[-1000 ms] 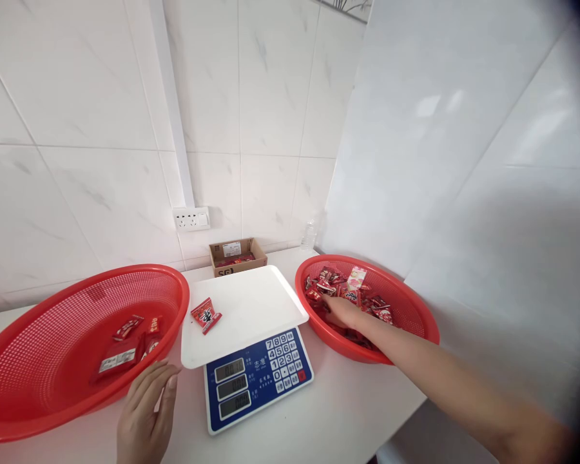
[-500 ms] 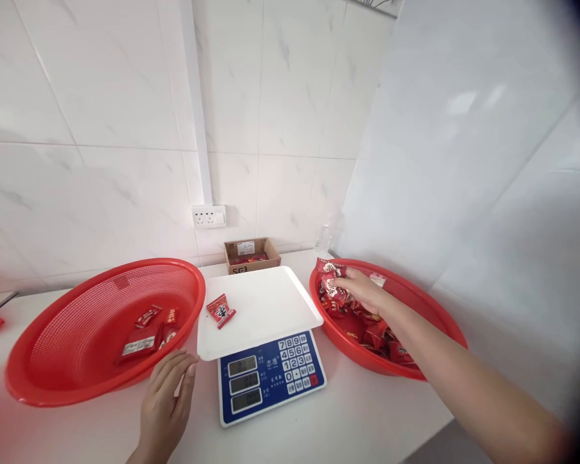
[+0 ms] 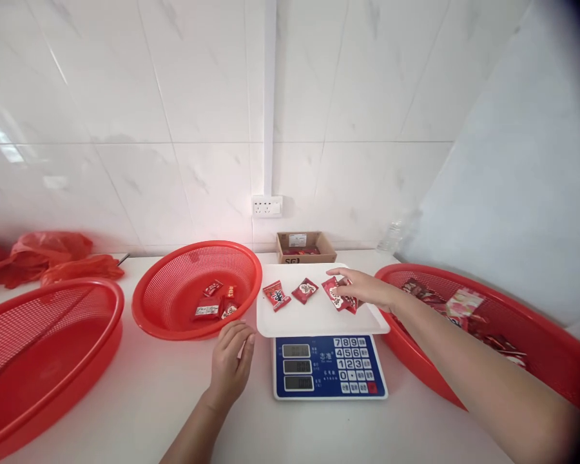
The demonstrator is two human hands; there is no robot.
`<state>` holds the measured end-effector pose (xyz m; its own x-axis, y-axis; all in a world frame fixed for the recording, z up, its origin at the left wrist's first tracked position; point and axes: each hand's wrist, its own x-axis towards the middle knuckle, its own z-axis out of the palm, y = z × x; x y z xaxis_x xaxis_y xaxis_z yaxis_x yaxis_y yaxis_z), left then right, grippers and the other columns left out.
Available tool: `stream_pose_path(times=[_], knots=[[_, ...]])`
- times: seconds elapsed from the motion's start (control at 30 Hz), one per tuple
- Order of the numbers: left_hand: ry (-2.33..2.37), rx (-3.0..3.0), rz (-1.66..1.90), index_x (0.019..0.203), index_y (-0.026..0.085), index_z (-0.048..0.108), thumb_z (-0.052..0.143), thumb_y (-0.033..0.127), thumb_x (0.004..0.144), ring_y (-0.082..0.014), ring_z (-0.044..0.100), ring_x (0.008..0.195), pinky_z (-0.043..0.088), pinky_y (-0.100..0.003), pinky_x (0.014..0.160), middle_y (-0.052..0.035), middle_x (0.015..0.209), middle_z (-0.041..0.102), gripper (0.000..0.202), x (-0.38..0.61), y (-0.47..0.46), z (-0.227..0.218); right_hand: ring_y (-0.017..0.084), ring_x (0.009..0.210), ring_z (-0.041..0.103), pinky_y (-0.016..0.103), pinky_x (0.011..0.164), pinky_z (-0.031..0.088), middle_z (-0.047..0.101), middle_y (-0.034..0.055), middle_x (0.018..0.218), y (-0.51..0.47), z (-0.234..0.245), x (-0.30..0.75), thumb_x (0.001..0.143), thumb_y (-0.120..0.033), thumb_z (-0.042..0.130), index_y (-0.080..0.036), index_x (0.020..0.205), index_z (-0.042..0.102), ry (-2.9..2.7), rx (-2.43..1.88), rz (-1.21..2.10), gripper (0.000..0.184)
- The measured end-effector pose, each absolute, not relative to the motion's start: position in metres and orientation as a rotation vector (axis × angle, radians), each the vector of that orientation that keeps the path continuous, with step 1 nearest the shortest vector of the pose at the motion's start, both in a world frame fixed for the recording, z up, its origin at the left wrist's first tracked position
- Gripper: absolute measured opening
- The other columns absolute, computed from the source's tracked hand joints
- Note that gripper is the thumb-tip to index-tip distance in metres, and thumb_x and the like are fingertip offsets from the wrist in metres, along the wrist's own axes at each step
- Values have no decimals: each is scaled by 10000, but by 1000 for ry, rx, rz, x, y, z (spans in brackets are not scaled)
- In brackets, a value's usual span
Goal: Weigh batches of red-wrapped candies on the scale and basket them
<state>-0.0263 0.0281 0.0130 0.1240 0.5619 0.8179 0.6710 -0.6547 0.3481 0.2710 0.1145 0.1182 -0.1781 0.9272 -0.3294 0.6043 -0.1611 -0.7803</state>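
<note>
On the white tray (image 3: 283,325) of a blue-and-white digital scale (image 3: 326,367), my right hand (image 3: 365,289) pinches small red wrapped packets (image 3: 336,295) between thumb and fingers, close to the tray surface. Two other red packets, one with a large black character (image 3: 276,296) and one with a white patch (image 3: 305,290), lie apart to the left. My left hand (image 3: 232,357) is loosely closed, nothing visible in it. It is beside the near rim of a red mesh basket (image 3: 154,322) that contains several packets (image 3: 207,310).
A red basket of packets (image 3: 430,348) stands right of the scale. Behind the tray is a small cardboard box (image 3: 307,259) with red packets inside. Another red basket (image 3: 53,412) and red plastic bags (image 3: 53,254) are at left. A wall socket (image 3: 267,206) is above.
My right hand has moved from the right basket to the scale tray with packets. Another packet now lies in the tray's middle. The view has turned left, showing more baskets and bags.
</note>
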Motion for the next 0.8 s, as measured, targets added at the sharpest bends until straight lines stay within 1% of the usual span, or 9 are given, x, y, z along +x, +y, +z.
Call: stream_pose_path(times=[0.1,0.27,0.4,0.5,0.57,0.6,0.7,0.77,0.8], knots=[[-1253,-2297,-1586,881,192,583,464,114,869,-163,604,847,494,-335,797,-38,814,651,143,-27,26,14,141,677,600,219,489,447,611,86,987,121,113,269,775,-324,605,-189,1241,477,-1868,-1793,1141,501],[-1259,-2302,-1587,901,195,584,464,115,872,-160,604,832,494,-330,789,-37,818,651,147,-25,25,13,134,657,618,238,552,463,621,95,1064,126,105,268,821,-292,536,-184,1200,534,-1915,-1920,713,395],[-1263,-2273,-1572,899,196,596,474,131,866,-165,612,849,492,-317,794,-37,829,659,142,-28,28,12,160,762,638,244,632,468,638,84,1069,121,113,284,834,-270,491,-191,1174,567,-1873,-1902,513,357],[-1290,-2222,-1552,908,199,606,487,173,863,-180,618,869,492,-321,800,-46,865,667,129,-32,31,11,152,727,635,253,664,471,657,69,1051,111,121,315,824,-282,496,-199,1152,577,-1813,-1926,456,348],[-1312,-2199,-1540,935,196,605,488,194,866,-188,616,889,492,-325,807,-56,892,665,136,-34,33,9,156,728,635,263,666,481,667,64,1033,102,125,343,829,-315,496,-195,1166,567,-1781,-1939,564,365],[-1324,-2195,-1534,947,192,602,486,202,869,-192,612,900,492,-326,809,-61,901,661,141,-35,34,8,170,777,638,269,665,488,663,66,1057,97,125,358,835,-349,494,-202,1195,552,-1782,-1941,662,393],[-1358,-2191,-1501,959,183,592,475,230,877,-202,601,923,489,-333,819,-72,911,652,150,-36,37,4,233,1025,592,297,715,506,591,75,1224,84,119,402,835,-499,480,-260,1322,459,-1815,-2029,895,543],[-1388,-2170,-1469,966,181,589,461,257,884,-216,592,956,483,-350,834,-80,927,650,170,-37,40,2,269,1143,524,340,842,481,530,87,1306,79,108,427,803,-558,501,-260,1355,429,-1838,-2185,804,631],[-1406,-2158,-1455,972,180,588,453,276,887,-227,585,979,480,-361,843,-86,942,649,186,-37,42,1,284,1182,491,362,915,443,514,98,1322,77,101,437,781,-561,530,-241,1349,443,-1839,-2257,711,658]])
